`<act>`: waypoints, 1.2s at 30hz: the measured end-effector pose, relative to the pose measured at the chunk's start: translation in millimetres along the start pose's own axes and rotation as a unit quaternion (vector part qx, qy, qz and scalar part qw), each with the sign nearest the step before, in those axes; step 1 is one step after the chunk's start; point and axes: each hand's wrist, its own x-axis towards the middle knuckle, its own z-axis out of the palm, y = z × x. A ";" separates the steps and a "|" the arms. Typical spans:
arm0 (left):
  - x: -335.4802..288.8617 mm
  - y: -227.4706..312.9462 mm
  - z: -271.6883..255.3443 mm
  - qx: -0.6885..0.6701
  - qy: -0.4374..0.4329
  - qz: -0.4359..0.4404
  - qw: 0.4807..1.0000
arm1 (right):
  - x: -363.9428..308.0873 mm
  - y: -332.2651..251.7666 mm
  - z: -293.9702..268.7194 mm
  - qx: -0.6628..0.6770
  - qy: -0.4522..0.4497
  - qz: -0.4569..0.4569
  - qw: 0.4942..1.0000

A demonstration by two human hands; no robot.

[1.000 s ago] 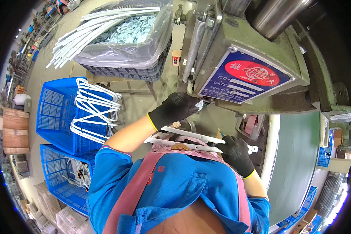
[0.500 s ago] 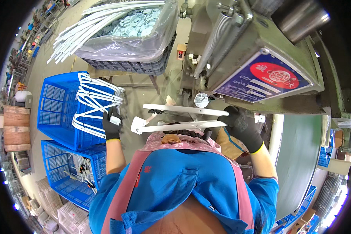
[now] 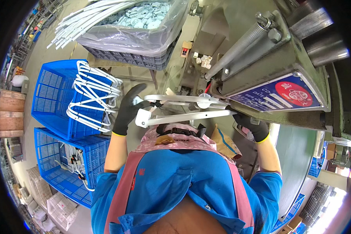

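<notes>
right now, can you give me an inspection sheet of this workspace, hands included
Surface: green surface along the right side
Job's things: white metal frame between the hands
Clutter: small white bits beside the machine
Grip: right hand holds the frame's right end; left hand holds a small white piece near its left end
Cables: red strip by the machine, too small to identify
Surroundings: two blue crates at left; white bent tubes at the upper one; grey crate under white rods
</notes>
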 end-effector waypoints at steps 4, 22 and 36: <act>10.1 29.7 14.4 0.017 -0.080 -0.045 0.996 | 1.1 10.4 18.0 -0.537 0.002 -0.228 0.812; 10.8 13.9 8.6 -0.057 -0.101 -0.116 0.986 | -4.1 -54.6 16.6 -0.013 0.024 0.053 0.998; 11.7 -2.4 15.6 -0.080 -0.074 -0.120 0.987 | 18.0 -84.0 -39.1 0.015 0.103 0.111 0.988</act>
